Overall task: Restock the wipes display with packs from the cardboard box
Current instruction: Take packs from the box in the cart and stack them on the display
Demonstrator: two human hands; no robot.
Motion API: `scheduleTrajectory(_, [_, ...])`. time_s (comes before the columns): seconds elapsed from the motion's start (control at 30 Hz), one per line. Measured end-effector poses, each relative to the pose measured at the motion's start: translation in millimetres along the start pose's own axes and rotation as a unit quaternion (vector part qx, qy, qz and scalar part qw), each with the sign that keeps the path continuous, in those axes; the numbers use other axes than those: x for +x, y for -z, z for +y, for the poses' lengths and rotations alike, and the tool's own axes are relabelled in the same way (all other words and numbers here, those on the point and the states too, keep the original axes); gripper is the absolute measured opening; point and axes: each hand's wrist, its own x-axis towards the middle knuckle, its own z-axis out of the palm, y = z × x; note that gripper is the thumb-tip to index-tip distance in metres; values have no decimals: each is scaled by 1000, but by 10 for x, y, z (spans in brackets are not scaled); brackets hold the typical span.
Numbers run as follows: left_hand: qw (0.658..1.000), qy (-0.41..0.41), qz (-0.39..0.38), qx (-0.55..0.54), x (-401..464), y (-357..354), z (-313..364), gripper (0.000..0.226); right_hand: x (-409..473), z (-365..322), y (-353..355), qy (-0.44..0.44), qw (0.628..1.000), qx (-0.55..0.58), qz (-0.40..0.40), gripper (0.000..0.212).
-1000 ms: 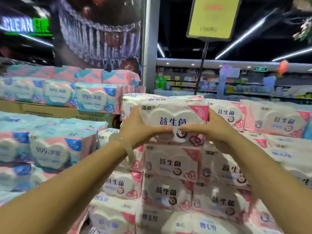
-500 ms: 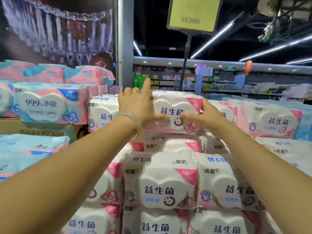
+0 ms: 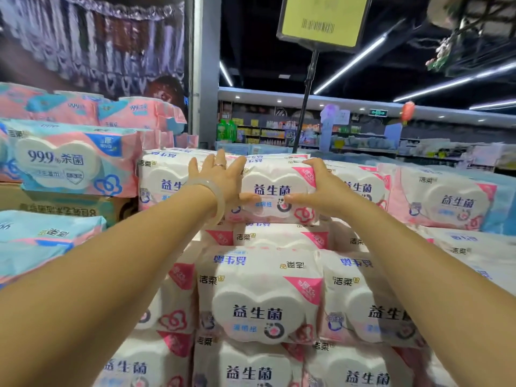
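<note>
Wipes display (image 3: 259, 297) filled 6 o'clock, pack count unclear (edges cut off). One white pack (image 3: 276, 191) sat on the top row at centre. Left hand (image 3: 220, 177) flat, fingers spread, against its left end; right hand (image 3: 321, 188) curled over its right corner. One bracelet (image 3: 215, 194), one ring (image 3: 220, 165).

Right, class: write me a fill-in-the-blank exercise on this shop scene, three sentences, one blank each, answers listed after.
1. The left hand lies on the white wipes pack with its fingers spread and ____.
2. A pale ____ circles the left wrist.
3. The sign on the pole above the display is coloured ____.

Missing words: straight; bangle; yellow
</note>
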Motion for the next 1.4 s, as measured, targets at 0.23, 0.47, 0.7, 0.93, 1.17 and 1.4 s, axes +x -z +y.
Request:
scheduleTrajectory(0.23, [999, -14, 37, 11, -376, 127, 199, 100, -303, -340, 26, 58, 972, -226, 40, 104])
scheduleTrajectory(0.47, [999, 15, 11, 36, -1268, 105, 62, 99, -876, -742, -350, 188, 938, -286, -49, 93])
scheduleTrajectory(0.7, [987, 134, -17, 82, -2406, 321, -505, 93, -1466, -1520, -976, 314, 917, -234, -73, 87])
scheduleTrajectory(0.93, [945, 274, -122, 128, -4010, 194, -1543, 103, -2568, -2359, -2021, 391, 878, -207, -182, 98])
scheduleTrajectory(1.17, [875, 413, -222, 118, -5828, 64, -2711, 105, -3927, -3653, -3128, 505, 798, -180, -277, 101])
scheduleTrajectory(1.4, [808, 507, -273, 120, -7325, 179, -3696, 102, -5112, -4821, -4009, 556, 742, -130, -353, 95])
